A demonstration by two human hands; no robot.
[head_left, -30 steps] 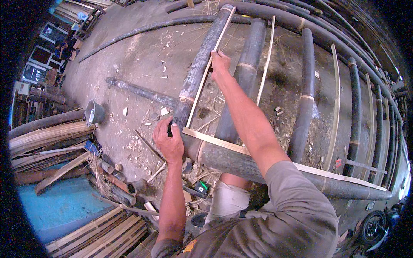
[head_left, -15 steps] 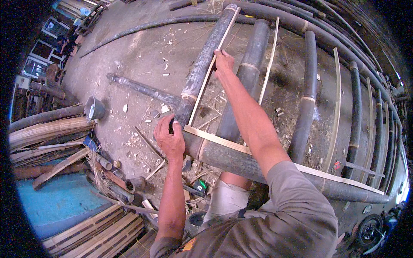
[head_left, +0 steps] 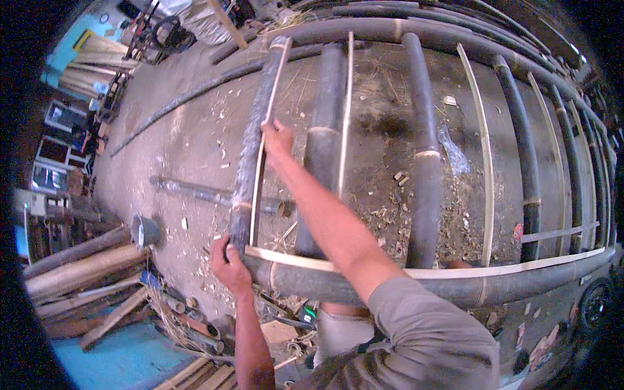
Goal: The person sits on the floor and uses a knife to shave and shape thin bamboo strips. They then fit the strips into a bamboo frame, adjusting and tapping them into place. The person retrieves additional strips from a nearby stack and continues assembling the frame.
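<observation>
A dark bamboo pole (head_left: 255,140) forms the left end of a ladder-like bamboo frame, with a thin pale bamboo strip (head_left: 258,195) running along its right side. My right hand (head_left: 278,140) is closed on this strip about midway along the pole, its fingertips against the pole. At the near left corner, my left hand (head_left: 232,270) curls round the pole's near end, thumb on the side towards me; its other fingers are partly hidden. Another pale strip (head_left: 302,261) lies along the top of the thick near rail (head_left: 383,289), starting beside the left hand.
More dark crosspieces (head_left: 426,149) and pale strips (head_left: 481,130) span the frame to the right. A short bamboo pole (head_left: 195,190) lies on the ground at left, near a grey bucket (head_left: 144,231). Bundled bamboo slats (head_left: 84,266) fill the left side. Clear plastic (head_left: 454,151) lies among shavings.
My view has swung, so the frame sits further left and lower at its near corner. Both hands keep about the same places on the pole and strip.
</observation>
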